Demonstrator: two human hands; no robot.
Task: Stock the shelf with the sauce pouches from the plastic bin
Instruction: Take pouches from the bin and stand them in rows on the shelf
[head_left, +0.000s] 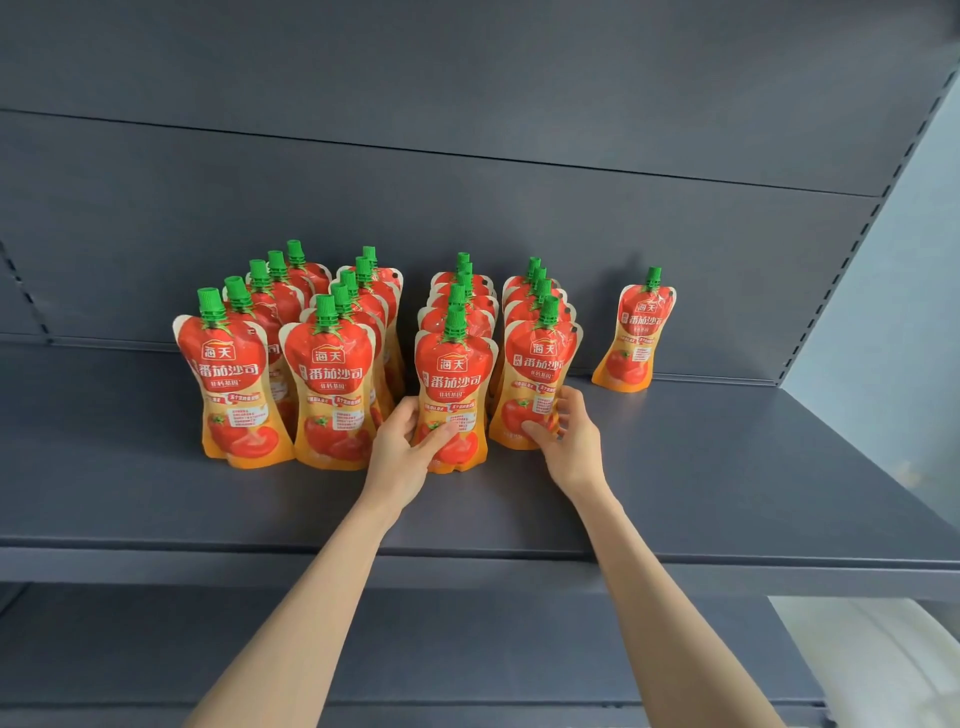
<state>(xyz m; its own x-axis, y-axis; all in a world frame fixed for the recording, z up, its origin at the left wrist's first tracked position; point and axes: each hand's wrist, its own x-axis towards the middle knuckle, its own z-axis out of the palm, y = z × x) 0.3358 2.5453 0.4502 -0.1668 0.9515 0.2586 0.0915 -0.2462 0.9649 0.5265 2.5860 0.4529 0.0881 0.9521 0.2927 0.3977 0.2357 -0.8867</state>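
Both hands on front pouches, grey shelf (727, 467).
Four rows of green-capped sauce pouches (231, 374) stand upright on the shelf. Left hand (402, 449) grips the third-row front pouch (453, 374) low down, thumb across its face, fingers behind. Right hand (570, 439) holds the fourth-row front pouch (535, 374), thumb on its lower front, fingers curled round its right edge. A lone pouch (636, 332) stands apart at right, near the back panel (467, 208).

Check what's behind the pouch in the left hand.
A file of identical sauce pouches stands behind the held pouch; only their green caps and red tops show. Their lower bodies are covered.
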